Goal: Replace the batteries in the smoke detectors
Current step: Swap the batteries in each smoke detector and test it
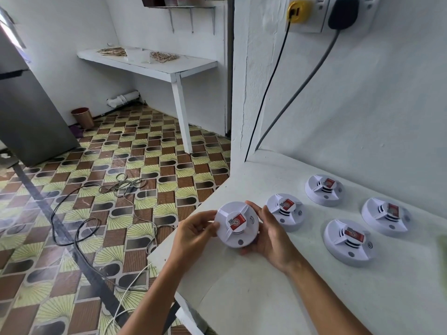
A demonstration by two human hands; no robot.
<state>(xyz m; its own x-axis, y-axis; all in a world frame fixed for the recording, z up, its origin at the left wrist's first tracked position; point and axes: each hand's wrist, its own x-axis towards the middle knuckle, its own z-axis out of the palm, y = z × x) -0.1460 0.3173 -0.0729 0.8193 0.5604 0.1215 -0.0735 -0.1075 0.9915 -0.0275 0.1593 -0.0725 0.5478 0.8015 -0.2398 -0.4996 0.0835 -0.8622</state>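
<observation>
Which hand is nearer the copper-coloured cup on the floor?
Left. The left hand grips the held detector's side facing the cup; the right hand holds its far side.

Bare counter (278, 298) toward the body from the right hand (271, 234) and left hand (193, 234). Just right of the right hand, four smoke detectors (348, 240) clustered with narrow gaps between. Beyond them, wall (362, 117) with two hanging cables (302, 85). Left of the left hand, counter edge and open drop to floor (96, 189).
</observation>
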